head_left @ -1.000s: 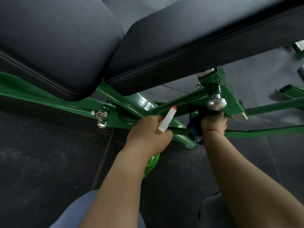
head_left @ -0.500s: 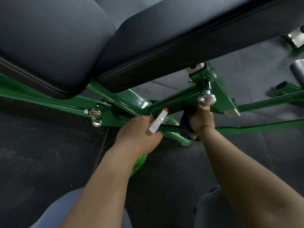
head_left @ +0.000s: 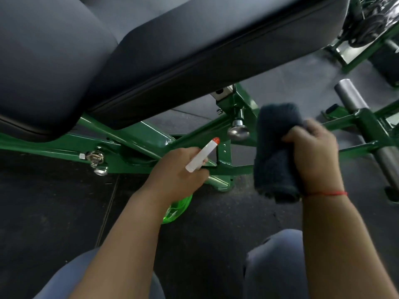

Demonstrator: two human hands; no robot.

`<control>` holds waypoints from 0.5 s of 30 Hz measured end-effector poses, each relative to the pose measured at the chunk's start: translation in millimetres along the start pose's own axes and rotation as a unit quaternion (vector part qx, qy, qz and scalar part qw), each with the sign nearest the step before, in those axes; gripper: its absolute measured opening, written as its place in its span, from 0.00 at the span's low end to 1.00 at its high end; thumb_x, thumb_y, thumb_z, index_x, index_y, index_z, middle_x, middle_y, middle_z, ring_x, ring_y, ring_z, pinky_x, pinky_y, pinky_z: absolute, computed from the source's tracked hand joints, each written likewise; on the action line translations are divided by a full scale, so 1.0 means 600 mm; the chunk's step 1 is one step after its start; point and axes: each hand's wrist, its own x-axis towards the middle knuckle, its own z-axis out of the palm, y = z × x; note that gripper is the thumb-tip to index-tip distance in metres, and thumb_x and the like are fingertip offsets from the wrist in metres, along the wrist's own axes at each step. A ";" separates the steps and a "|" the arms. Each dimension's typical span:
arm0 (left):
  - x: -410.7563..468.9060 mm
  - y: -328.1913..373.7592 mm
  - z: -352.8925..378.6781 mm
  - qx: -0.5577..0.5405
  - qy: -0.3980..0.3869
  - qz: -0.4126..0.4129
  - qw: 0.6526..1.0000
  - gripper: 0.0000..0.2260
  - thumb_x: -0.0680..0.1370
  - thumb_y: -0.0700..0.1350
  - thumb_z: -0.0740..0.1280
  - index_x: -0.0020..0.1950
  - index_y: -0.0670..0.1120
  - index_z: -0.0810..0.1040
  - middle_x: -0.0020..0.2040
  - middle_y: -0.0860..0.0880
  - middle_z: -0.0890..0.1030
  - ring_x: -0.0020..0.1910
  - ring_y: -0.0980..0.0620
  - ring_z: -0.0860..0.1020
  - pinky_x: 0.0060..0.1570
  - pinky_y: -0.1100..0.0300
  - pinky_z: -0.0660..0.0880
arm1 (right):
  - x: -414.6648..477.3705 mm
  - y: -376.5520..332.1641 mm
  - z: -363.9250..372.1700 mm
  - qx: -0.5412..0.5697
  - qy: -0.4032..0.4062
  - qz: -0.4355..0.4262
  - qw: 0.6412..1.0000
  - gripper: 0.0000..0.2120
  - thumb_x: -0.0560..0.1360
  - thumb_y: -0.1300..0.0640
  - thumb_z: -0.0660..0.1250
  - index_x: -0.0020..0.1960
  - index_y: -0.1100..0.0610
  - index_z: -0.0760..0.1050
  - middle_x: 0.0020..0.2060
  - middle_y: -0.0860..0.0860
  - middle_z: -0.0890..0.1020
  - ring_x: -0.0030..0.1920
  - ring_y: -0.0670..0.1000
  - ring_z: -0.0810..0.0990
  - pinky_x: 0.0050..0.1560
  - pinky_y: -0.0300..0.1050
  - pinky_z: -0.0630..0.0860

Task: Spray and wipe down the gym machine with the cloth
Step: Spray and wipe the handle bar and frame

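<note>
The gym machine is a bench with black pads (head_left: 172,46) on a green steel frame (head_left: 138,139). My left hand (head_left: 179,171) grips a spray bottle (head_left: 201,157) with a white nozzle and red tip; its green body shows below my wrist. The nozzle points up and right, toward the frame under the pads. My right hand (head_left: 315,156) holds a folded dark cloth (head_left: 274,152) upright in the air, in front of the frame and apart from it. A chrome pull knob (head_left: 237,130) sits just left of the cloth.
Dark rubber flooring (head_left: 54,212) lies under the bench. A silver bar (head_left: 354,98) and more green frame tubes (head_left: 367,124) cross at the right. Bolts (head_left: 95,158) stick out of the frame at the left. My knees (head_left: 276,255) are at the bottom edge.
My right hand has pulled the cloth off the frame below the knob and lifted it up and to the right. The left hand still holds the bottle by the frame.
</note>
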 end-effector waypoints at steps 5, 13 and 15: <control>-0.002 -0.005 -0.001 0.002 0.035 -0.042 0.998 0.03 0.76 0.44 0.67 0.46 0.52 0.78 0.38 0.50 0.81 0.37 0.49 0.80 0.39 0.53 0.74 | 0.070 -0.036 0.071 -0.030 0.002 -0.123 0.992 0.24 0.66 0.61 0.62 0.61 0.53 0.78 0.57 0.53 0.80 0.58 0.53 0.76 0.62 0.48 0.73; 0.003 -0.011 -0.007 0.008 0.044 -0.050 0.998 0.01 0.74 0.43 0.68 0.44 0.49 0.77 0.39 0.46 0.82 0.40 0.43 0.83 0.45 0.43 0.79 | 0.057 0.096 0.077 -0.088 0.060 -0.123 0.987 0.24 0.72 0.61 0.63 0.69 0.61 0.72 0.63 0.59 0.75 0.63 0.57 0.73 0.69 0.52 0.68; 0.003 -0.011 -0.006 0.009 0.047 -0.048 0.998 0.01 0.74 0.43 0.68 0.43 0.47 0.77 0.38 0.45 0.81 0.40 0.42 0.83 0.43 0.44 0.78 | 0.043 0.127 0.077 -0.123 0.092 -0.060 0.986 0.28 0.72 0.64 0.66 0.72 0.62 0.67 0.66 0.63 0.70 0.64 0.63 0.70 0.69 0.51 0.64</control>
